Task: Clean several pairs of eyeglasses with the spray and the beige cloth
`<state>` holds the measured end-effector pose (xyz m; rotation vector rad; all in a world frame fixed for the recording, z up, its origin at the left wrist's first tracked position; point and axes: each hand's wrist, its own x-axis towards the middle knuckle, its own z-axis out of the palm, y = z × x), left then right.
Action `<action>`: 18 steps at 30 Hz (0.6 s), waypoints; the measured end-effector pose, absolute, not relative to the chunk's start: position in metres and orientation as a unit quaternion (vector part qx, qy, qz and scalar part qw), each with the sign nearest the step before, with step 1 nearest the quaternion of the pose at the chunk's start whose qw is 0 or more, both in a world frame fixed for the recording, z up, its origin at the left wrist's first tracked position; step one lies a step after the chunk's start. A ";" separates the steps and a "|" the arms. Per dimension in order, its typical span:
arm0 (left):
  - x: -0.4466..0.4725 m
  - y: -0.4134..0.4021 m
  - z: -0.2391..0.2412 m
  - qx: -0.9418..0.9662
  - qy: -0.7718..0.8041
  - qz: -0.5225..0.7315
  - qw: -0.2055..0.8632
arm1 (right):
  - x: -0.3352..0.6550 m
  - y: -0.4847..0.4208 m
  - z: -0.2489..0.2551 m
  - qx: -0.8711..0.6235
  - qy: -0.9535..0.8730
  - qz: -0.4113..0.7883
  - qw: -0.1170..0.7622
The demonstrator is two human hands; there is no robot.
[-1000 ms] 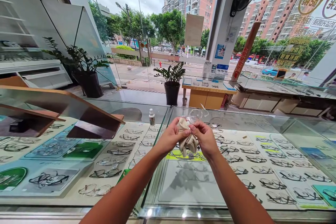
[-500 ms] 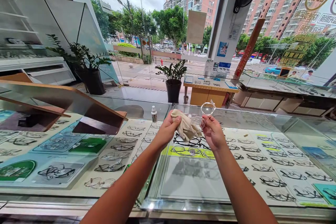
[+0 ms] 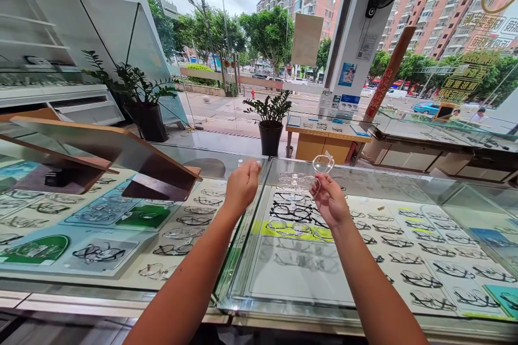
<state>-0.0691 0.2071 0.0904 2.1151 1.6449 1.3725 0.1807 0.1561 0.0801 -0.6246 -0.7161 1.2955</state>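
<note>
My right hand [image 3: 331, 199] pinches a pair of clear-framed glasses [image 3: 322, 164] above the glass display case. One round rim stands up over my fingertips, and the other part shows beside my thumb. My left hand [image 3: 243, 186] is closed, back of the hand towards me, over the seam between two cases. A small pale bit shows by its thumb; what it holds is hidden. Just behind that hand, only the white cap of a small bottle [image 3: 240, 163] can be seen. The beige cloth is out of sight.
Rows of glasses [image 3: 421, 279] lie inside the display case [image 3: 291, 288] beneath my hands. A wood-edged slanted stand [image 3: 162, 159] rises at left. Beyond the counter are a potted plant [image 3: 270, 135] and a low display table [image 3: 311, 143].
My left hand has moved left, away from the glasses, to the small bottle. The beige cloth it held no longer shows. My right hand still holds the glasses, now turned slightly. The view shifted a little.
</note>
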 end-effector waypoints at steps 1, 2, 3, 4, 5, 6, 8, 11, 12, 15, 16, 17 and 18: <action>-0.069 0.209 0.089 0.714 0.565 0.412 0.048 | 0.181 0.156 0.080 -0.280 -0.323 0.580 0.693; -0.069 0.211 0.088 0.727 0.582 0.363 0.037 | 0.181 0.156 0.080 -0.281 -0.327 0.579 0.692; -0.068 0.212 0.085 0.742 0.595 0.308 0.027 | 0.181 0.156 0.080 -0.282 -0.333 0.577 0.691; -0.068 0.214 0.082 0.756 0.603 0.253 0.019 | 0.180 0.156 0.081 -0.283 -0.339 0.574 0.690; -0.068 0.215 0.079 0.767 0.608 0.204 0.011 | 0.180 0.156 0.081 -0.283 -0.344 0.572 0.689; -0.069 0.216 0.075 0.774 0.611 0.165 0.004 | 0.179 0.156 0.082 -0.283 -0.349 0.569 0.689; -0.071 0.217 0.066 0.783 0.611 0.117 0.000 | 0.178 0.155 0.083 -0.283 -0.360 0.564 0.687; -0.071 0.216 0.058 0.786 0.612 0.088 0.014 | 0.177 0.154 0.084 -0.280 -0.368 0.558 0.689; -0.070 0.216 0.058 0.786 0.613 0.084 0.015 | 0.177 0.154 0.084 -0.280 -0.370 0.555 0.691; -0.063 0.212 0.062 0.791 0.595 0.138 -0.013 | 0.178 0.154 0.082 -0.298 -0.393 0.524 0.694; -0.060 0.210 0.066 0.795 0.578 0.182 -0.029 | 0.179 0.153 0.082 -0.312 -0.411 0.502 0.694; -0.057 0.208 0.069 0.797 0.554 0.233 -0.046 | 0.181 0.153 0.082 -0.331 -0.436 0.473 0.691; -0.055 0.206 0.072 0.798 0.527 0.286 -0.061 | 0.182 0.152 0.084 -0.352 -0.469 0.433 0.685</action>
